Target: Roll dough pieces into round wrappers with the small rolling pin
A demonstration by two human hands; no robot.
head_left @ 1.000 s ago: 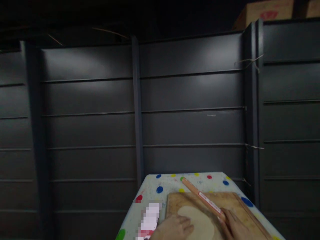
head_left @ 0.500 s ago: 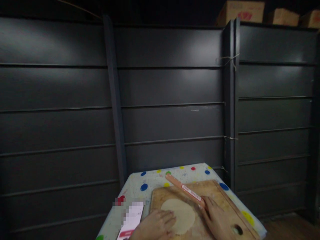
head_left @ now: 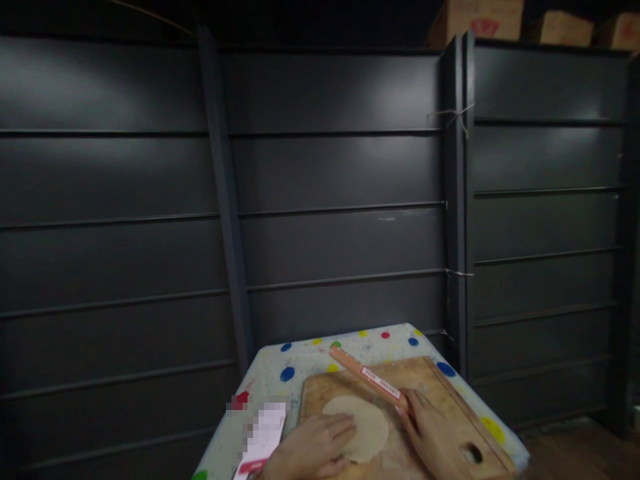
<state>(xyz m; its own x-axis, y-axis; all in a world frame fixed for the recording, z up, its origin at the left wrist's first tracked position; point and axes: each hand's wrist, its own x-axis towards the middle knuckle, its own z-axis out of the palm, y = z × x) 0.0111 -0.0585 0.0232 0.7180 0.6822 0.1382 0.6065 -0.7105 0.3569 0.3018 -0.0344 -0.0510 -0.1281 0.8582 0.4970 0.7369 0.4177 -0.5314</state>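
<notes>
Behind everything stands a dark metal shelving wall (head_left: 340,173), with cardboard boxes (head_left: 475,17) on top at the upper right. In front of me is the counter (head_left: 300,367), covered in a pale cloth with coloured dots, and on it lies a wooden cutting board (head_left: 440,393) with a hole near its right corner.

On the board's left half sits the dough round (head_left: 367,423), already flat and thin. I judge it soft and limp: it would sag and stretch if I lifted it by one edge, and it looks liable to stick to the wood, so I would slide my fingers under the rim and carry it spread over a flat palm rather than pinch it.

Across the far side of the round lies the rolling pin (head_left: 373,379), a slim wooden stick with a red-and-white label, running diagonally from the far left toward my right. It looks light, stiff and smooth, apt to roll off if let go; the near end, clear of the dough, is the place to take it.

My right hand (head_left: 433,437) lies open and flat over that near end, palm pressing down. My left hand (head_left: 313,450) is open too, fingers spread on the near left edge of the dough.

Left of the board lies a white and red packet (head_left: 263,437), blurred.
</notes>
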